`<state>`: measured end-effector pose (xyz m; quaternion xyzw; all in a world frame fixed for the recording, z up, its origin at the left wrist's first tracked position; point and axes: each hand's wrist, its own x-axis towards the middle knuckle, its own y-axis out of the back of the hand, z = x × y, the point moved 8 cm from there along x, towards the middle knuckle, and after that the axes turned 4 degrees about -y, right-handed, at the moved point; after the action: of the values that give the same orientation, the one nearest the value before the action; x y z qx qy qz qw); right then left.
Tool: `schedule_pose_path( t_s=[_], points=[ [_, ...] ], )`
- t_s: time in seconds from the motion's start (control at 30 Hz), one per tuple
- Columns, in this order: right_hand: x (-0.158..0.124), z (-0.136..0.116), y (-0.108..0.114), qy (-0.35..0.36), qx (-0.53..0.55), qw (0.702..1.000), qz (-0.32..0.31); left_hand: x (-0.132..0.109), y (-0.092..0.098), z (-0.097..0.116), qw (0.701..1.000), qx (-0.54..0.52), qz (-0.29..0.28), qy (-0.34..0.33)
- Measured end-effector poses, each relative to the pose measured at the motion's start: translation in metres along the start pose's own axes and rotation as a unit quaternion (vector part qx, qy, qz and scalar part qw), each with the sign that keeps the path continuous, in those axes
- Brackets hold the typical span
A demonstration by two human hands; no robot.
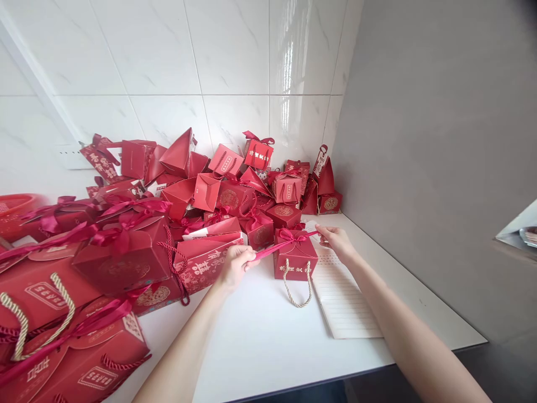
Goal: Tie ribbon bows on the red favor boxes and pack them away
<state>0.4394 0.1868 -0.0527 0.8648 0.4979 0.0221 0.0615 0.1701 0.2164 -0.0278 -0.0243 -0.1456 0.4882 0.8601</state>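
A small red gift box (295,268) with pale lettering stands upright on the white table. Its gold rope handle (298,305) hangs down the front, onto the tabletop. Across its top runs a crimson ribbon (289,237), with a bow-like knot in the middle. My left hand (240,263) pinches one end of this ribbon, left of the box, and draws it out straight. On the other side my right hand (333,240) pinches the ribbon's right end, close to the box's upper corner.
Red gift boxes (126,257) are heaped along the left and back of the white table (251,336). An open lined notebook (348,308) lies under my right forearm. A grey wall (428,140) bounds the right. A red plastic basket (19,210) sits far left.
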Motion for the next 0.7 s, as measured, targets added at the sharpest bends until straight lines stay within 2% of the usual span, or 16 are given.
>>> schedule_pose_path(
  t_s=[0.33,0.57,0.7],
  points=[
    [0.01,0.014,0.014,-0.009,0.008,0.999,0.043,-0.003,-0.001,0.006,1.0,-0.008,-0.004,-0.003],
    [0.015,0.02,0.029,-0.009,-0.004,0.994,0.109,-0.001,0.001,0.007,0.999,-0.027,-0.022,-0.008],
    [-0.002,0.008,0.026,-0.001,-0.064,0.99,0.123,-0.007,-0.008,0.0,0.998,-0.022,-0.043,0.045]
  ],
)
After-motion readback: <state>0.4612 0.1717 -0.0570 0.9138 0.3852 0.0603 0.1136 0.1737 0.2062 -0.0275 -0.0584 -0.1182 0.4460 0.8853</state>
